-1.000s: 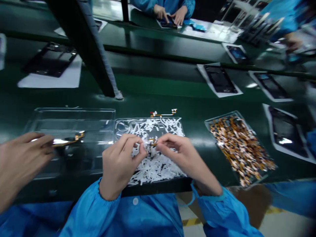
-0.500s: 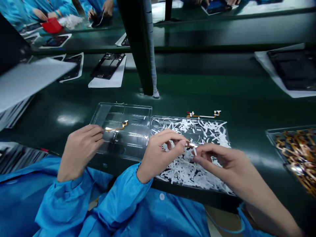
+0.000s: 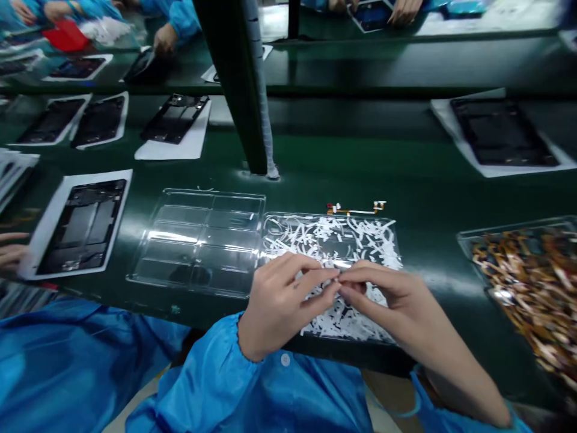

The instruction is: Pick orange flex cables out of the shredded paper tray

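Observation:
My left hand and my right hand meet fingertip to fingertip, both pinched closed. Between them is a small flex cable, mostly hidden by the fingers; whatever else the right fingertips grip cannot be made out. Below the hands lies a clear plastic tray strewn with white paper strips. Just beyond its far edge rests another flex cable, orange and white. To the left is a clear compartment tray with tiny white scraps in it.
A co-worker's hand touches a dark device frame on a white sheet at left. At right stands a tray full of flex cables. A dark post rises behind the trays. More device frames lie further back.
My fingertips have come together; the white strip at my right fingers is no longer visible. The co-worker's hand left the compartment tray, whose flex cable is gone. A device frame now lies at left.

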